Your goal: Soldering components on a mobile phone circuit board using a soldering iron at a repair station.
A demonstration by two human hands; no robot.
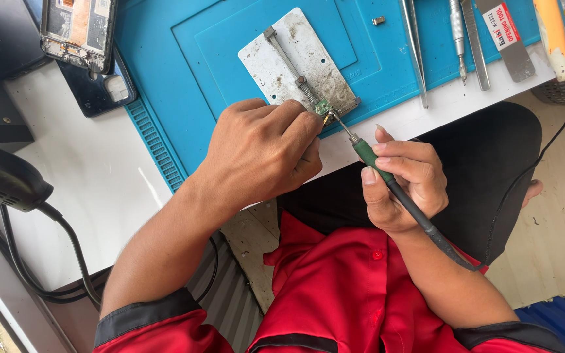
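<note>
Head view: right hand (403,186) fingers grip green-handled soldering iron (369,157) on small green board (322,107).

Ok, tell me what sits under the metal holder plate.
The metal holder plate lies on a blue work mat, which rests on the white table. Whatever lies directly beneath the plate is covered, and the left hand hides its near corner.

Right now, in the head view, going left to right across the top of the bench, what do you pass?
Opened phone → metal holder plate → small screw → long tweezers → screwdriver → flat metal opening tool → yellow-and-white handle, all on or above the blue mat.
</note>
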